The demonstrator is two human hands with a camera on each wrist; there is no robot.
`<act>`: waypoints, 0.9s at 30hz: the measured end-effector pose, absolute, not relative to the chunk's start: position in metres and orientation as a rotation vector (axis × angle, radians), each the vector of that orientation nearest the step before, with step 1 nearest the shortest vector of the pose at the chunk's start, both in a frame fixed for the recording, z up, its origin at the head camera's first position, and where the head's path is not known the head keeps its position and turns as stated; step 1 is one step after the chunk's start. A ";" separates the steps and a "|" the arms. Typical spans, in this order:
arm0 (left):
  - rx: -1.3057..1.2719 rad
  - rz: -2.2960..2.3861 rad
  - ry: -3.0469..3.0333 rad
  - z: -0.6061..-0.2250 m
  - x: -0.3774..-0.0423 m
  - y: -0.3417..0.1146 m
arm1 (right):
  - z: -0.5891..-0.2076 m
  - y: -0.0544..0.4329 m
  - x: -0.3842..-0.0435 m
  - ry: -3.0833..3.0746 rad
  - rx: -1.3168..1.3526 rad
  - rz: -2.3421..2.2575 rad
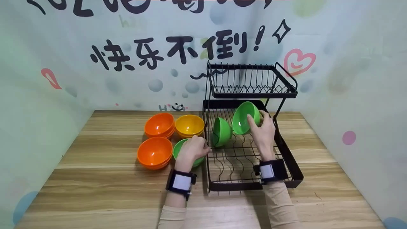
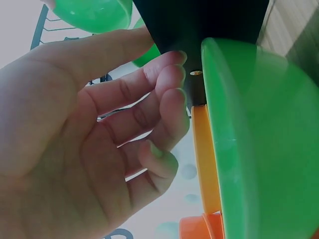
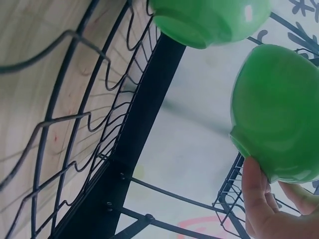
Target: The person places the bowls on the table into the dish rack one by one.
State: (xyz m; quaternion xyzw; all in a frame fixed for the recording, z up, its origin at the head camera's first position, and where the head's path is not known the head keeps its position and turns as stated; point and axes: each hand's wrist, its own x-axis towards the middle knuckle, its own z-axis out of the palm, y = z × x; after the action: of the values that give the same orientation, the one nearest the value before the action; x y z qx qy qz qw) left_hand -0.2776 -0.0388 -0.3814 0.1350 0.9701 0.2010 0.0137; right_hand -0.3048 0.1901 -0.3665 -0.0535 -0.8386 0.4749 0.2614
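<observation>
At the left, two orange stacks [image 1: 155, 152] of bowls sit on the wooden table [image 1: 105, 187] beside a yellow stack [image 1: 189, 125], and next to a green bowl [image 2: 269, 144] there, my left hand [image 1: 191, 150] hangs loosely curled, holding nothing. Further right, in the lower tier of the black rack [image 1: 295, 179], a second green bowl [image 1: 225, 132] stands on edge, and just beside it my right hand [image 1: 264, 135] pinches a third green bowl [image 1: 242, 119], tilted, between thumb and fingers.
</observation>
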 end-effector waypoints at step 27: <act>0.438 0.640 3.007 -0.380 -0.278 -0.038 | -0.374 0.184 -0.309 -2.487 -0.131 1.097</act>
State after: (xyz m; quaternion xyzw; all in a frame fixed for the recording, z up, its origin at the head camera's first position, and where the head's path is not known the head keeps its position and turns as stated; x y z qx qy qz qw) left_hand -0.2777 -0.0385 -0.3804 0.1411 0.9681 0.2061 0.0180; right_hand -0.3091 0.1842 -0.3742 -0.0471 -0.8938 0.3943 0.2083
